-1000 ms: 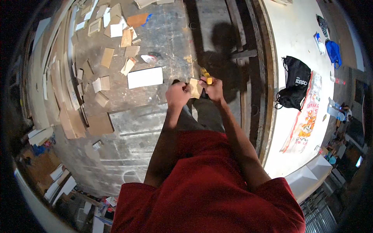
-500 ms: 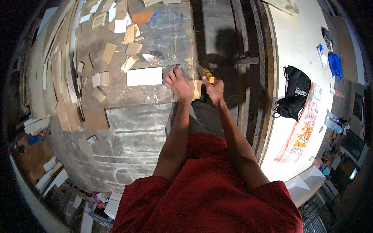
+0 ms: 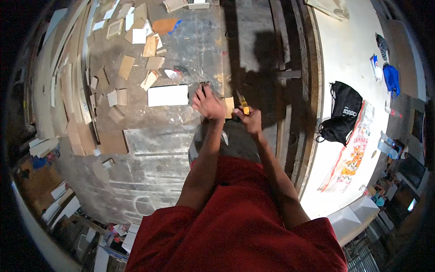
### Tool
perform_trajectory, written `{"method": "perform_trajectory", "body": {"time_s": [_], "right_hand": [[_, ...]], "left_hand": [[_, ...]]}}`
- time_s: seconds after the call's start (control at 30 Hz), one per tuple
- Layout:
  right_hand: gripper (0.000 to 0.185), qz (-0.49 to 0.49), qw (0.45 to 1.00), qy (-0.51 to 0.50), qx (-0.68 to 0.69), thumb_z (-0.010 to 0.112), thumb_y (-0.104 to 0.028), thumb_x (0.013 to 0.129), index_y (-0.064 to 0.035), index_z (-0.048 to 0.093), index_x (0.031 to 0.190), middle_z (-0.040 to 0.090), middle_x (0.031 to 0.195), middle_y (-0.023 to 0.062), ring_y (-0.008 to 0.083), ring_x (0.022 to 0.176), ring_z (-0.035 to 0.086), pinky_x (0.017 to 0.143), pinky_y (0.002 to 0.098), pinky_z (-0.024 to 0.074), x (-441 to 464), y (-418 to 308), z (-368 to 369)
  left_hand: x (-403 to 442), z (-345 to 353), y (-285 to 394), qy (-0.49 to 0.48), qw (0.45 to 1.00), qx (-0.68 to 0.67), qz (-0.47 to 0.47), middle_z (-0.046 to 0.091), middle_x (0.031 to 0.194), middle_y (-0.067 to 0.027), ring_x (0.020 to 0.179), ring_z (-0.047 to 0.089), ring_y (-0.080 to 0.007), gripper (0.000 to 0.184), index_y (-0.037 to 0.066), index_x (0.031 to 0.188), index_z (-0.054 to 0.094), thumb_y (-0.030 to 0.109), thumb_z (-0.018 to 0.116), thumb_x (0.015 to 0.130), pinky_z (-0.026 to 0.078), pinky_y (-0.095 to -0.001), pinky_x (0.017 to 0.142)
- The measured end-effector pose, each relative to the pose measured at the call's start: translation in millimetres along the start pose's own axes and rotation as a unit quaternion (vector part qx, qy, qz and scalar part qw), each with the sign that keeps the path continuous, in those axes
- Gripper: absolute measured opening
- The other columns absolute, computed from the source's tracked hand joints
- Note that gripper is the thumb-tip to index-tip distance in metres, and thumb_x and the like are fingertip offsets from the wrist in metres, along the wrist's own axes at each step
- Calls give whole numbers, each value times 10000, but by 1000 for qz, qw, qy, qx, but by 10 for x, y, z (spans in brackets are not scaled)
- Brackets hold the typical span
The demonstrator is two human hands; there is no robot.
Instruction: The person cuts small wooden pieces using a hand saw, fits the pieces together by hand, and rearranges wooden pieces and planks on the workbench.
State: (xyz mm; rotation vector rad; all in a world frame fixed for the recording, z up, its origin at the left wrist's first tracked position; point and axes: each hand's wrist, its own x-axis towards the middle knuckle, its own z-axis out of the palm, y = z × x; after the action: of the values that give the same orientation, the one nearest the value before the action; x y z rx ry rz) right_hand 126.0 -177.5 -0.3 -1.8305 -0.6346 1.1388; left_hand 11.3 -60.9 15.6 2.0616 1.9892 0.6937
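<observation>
My right hand (image 3: pixel 249 120) is wrapped round a yellow-handled tool (image 3: pixel 245 108), whose thin blade points away from me. Just left of it, a small tan wood piece (image 3: pixel 229 108) lies at the edge of the work table (image 3: pixel 172 115). My left hand (image 3: pixel 210 103) rests beside that piece with its fingers bent and partly spread; a small dark object shows at its fingertips, too small to name. A white rectangular board (image 3: pixel 168 95) lies flat to the left of my left hand.
Scattered wood offcuts (image 3: pixel 127 67) and a white-and-red object (image 3: pixel 174 75) lie at the upper left. Long boards (image 3: pixel 72 104) line the left side. On the white surface (image 3: pixel 333 50) at right are a black drawstring bag (image 3: pixel 343 111) and a printed sack (image 3: pixel 351 156).
My left hand has left its closed pose on the wood piece and moved left, its fingers opening. The yellow tool has turned and dropped slightly toward me with my right hand.
</observation>
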Motion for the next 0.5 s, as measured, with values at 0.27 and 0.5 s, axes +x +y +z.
{"method": "perform_trajectory", "body": {"time_s": [0.27,0.5], "right_hand": [[203,16,994,-55,98,745,-135,977,57,718,1038,737,905,39,117,860,685,811,308,565,-44,186,118],[196,-73,980,-122,137,717,-121,996,35,684,1110,728,961,37,129,930,685,841,330,569,47,446,95]], "left_hand": [[19,35,-129,-15,999,0,48,539,1381,-105,1257,455,-379,375,140,1265,627,181,592,895,317,-540,1051],[9,5,-123,8,998,0,59,571,1379,-86,1257,490,-356,417,118,1247,652,123,653,830,335,-515,1049]]}}
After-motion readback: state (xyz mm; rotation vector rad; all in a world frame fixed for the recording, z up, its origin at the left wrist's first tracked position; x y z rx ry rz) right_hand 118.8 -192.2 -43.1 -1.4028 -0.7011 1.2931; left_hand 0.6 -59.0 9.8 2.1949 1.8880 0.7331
